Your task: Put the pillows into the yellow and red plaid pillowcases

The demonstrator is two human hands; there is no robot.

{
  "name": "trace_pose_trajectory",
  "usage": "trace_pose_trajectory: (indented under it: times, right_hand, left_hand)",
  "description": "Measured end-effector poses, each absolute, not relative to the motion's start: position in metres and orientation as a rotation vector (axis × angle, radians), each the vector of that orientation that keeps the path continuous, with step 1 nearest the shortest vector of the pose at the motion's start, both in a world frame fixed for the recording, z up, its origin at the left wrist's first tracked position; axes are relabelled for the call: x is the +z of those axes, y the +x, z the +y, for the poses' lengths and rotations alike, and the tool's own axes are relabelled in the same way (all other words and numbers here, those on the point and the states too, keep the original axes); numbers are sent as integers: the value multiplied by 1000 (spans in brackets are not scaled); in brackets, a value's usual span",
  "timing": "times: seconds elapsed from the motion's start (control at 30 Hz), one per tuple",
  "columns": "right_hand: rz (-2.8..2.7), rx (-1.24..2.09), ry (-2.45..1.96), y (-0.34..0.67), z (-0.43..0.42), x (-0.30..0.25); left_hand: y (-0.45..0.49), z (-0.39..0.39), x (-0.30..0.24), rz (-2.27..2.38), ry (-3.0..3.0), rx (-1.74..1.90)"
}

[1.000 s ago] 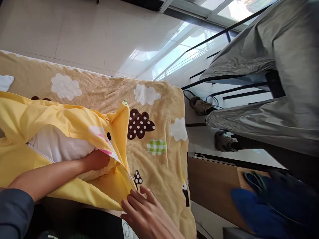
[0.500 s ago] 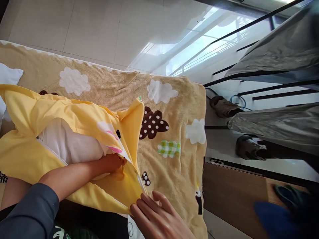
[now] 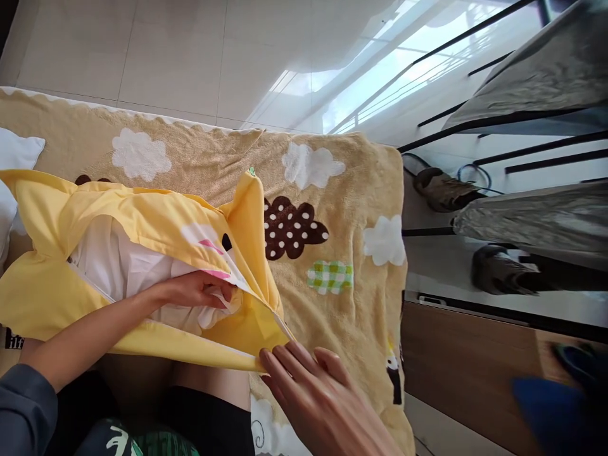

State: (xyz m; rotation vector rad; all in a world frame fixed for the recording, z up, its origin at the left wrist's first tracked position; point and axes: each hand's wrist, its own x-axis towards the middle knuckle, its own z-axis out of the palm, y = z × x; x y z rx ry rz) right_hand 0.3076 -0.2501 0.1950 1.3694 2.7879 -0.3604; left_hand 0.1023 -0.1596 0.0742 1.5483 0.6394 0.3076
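the left forearm (image 3: 104, 326) slants up and across to the right, bare past a dark sleeve (image 3: 26, 405) bunched toward the elbow. its wrist (image 3: 159, 294) is nearly straight, and the left hand (image 3: 197, 290) has its fingers curled in. the right hand (image 3: 323, 392) enters from the lower right, back facing up, fingers bent in a pinch, one digit raised apart.

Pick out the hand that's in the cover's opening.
The left hand, the one lying over the white fabric within the cover's opening; the right hand instead pinches the cover's edge at a corner.
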Motion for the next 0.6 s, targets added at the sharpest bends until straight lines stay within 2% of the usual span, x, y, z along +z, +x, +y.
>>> trace_pose_trajectory:
  times: [0.13, 0.3, 0.4, 0.47, 0.6]
  right_hand:
    - [2794, -268, 1290, 307, -247, 196]
    - [2839, -299, 1175, 305, -247, 197]
    - [2867, -378, 1149, 303, -250, 197]
    - [2876, -468, 1126, 302, -254, 197]
    - [2884, -649, 1121, 305, -261, 195]
  left_hand:
    - [90, -158, 95, 490, 1446, 422]
    - [94, -162, 104, 522, 2073, 466]
    - [117, -178, 96, 241, 2422, 337]
    - [137, -193, 85, 98, 2449, 279]
    - [162, -210, 55, 381, 2360, 217]
